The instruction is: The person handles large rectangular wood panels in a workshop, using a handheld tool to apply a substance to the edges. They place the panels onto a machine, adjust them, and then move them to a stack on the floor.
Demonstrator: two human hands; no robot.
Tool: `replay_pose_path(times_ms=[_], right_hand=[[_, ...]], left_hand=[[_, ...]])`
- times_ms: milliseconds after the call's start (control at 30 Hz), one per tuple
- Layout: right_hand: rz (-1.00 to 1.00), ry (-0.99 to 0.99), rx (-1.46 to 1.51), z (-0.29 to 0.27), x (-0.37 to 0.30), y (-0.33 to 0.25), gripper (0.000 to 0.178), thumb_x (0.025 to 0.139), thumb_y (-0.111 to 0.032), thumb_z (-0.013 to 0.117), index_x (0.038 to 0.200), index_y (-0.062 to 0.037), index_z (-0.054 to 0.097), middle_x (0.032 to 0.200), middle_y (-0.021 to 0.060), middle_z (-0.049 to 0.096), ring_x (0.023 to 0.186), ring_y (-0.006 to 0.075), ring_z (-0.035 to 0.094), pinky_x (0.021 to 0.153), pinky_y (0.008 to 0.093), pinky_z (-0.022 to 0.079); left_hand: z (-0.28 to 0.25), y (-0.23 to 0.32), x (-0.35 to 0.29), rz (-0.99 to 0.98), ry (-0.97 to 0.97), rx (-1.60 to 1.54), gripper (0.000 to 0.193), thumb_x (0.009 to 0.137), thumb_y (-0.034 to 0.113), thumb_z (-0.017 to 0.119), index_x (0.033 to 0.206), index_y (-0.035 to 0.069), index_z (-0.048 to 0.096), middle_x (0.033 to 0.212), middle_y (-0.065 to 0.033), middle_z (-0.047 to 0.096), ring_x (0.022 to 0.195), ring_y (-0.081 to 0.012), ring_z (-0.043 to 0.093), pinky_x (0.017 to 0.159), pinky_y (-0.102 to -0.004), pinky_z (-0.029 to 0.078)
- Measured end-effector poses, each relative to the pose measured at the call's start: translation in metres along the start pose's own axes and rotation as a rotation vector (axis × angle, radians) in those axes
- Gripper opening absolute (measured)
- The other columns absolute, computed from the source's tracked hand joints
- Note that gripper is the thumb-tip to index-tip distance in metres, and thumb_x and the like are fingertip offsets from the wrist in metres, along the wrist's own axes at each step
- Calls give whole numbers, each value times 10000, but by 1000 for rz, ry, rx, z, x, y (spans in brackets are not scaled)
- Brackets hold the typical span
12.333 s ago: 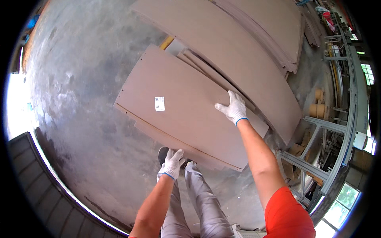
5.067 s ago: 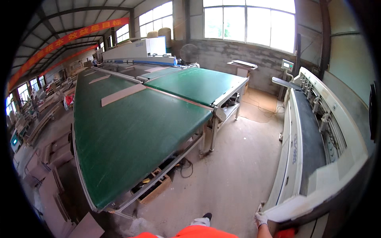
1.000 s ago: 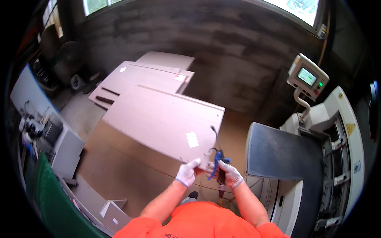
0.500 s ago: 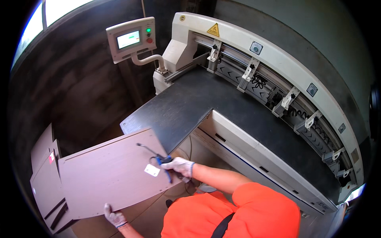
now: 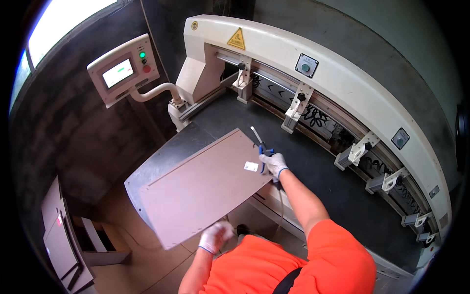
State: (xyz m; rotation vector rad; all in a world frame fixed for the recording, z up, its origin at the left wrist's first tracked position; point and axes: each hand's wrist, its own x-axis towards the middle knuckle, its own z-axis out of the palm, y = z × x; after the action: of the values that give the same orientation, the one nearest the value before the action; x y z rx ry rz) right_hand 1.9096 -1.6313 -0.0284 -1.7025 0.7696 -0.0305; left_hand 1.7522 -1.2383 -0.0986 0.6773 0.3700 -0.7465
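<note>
A flat pinkish-brown panel (image 5: pixel 200 188) with a white label (image 5: pixel 251 166) lies partly over the dark machine table (image 5: pixel 215 117), its near corner sticking out past the table's edge. My right hand (image 5: pixel 274 164), in a white knit glove, is closed round a blue-and-black air blow gun (image 5: pixel 263 152) above the panel's right end. The gun's thin nozzle points up and away, and a hose hangs below. My gloved left hand (image 5: pixel 216 236) is at the panel's near edge; motion smears its fingers, so their grip is unclear.
A white arched beam (image 5: pixel 274 39) with several clamps spans the table's far side. A control screen (image 5: pixel 117 72) stands on a curved arm at the left. More panels (image 5: pixel 58 240) lean at the lower left beside an open-sided wooden box (image 5: pixel 105 245).
The panel has moved right and up from beside the stacked panels onto the table. Both hands have shifted with it, the right still holding the blow gun.
</note>
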Motion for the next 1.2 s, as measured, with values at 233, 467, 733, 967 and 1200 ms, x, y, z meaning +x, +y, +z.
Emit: replay_pose_path(times_ms=[233,467,733,967,1200], right_hand=[[91,-203,63,-40,-19,37,200,863,-186,856,878,-59,702,773,-17,634,620,117,554,553,325,462],[0,-305,3,-15,5,59,1068,795,-187,938,1577,150,294,1211,108,663,1065,177,628,937,261,515],[144,-241,-30,-37,58,11,1055,816,-311,903,1655,-83,306,754,19,562,444,126,436,373,345,317],[129,-205,-29,-22,71,-7,296,846,-332,861,929,-141,651,637,-9,504,400,150,450,358,366,322],[-150,-8,-551,-20,54,2,436,905,-467,688,1148,-109,738,997,207,762,989,411,728,872,495,563]], left_hand=[[-30,24,-53,424,757,427,195,993,154,663,910,-23,653,733,-86,624,516,-130,551,441,-294,443],[14,21,26,-12,450,665,284,1016,207,585,986,-71,633,790,-151,674,608,-275,692,488,-405,579],[40,-19,98,234,572,572,244,990,188,650,1054,-47,628,846,-122,678,615,-246,667,493,-421,596],[54,27,112,157,545,475,266,1006,211,650,1073,-45,678,887,-105,700,670,-224,696,488,-406,601],[35,23,122,168,526,496,279,1003,227,662,1039,-49,678,880,-108,696,698,-224,700,508,-412,611]])
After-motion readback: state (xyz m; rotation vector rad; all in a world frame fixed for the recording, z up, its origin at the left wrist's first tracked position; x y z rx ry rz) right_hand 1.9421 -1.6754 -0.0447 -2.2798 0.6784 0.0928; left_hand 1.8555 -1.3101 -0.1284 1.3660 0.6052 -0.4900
